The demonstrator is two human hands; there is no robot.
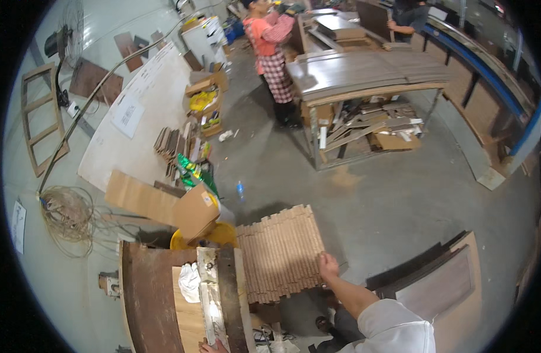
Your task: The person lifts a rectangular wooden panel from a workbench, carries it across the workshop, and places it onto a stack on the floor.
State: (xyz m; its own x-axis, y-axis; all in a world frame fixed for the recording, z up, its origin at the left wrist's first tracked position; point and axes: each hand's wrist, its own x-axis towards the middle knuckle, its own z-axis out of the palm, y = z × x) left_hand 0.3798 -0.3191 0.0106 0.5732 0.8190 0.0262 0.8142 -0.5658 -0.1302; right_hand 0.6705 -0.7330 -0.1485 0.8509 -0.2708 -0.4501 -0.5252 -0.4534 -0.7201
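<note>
A tall stack of narrow light-brown wooden strips [282,253] stands in front of me, their ends uneven along both sides. My right hand [328,266] is at the stack's right edge, fingers curled together; whatever they may grip is hidden. At the bottom of the picture, only part of my left hand [213,346] shows. It is by the lower end of a worn, whitish metal bar [212,303] on a brown-topped bench [150,294]. A crumpled white cloth [189,282] lies on a pale board [187,317] beside that bar.
A yellow bucket [224,234] and a cardboard box [195,213] stand beyond the bench. Framed panels [438,279] lean low at right. Farther off, a person in a checked apron [276,70] stands beside a panel-covered table [364,73]. A small bottle [240,189] is on the floor.
</note>
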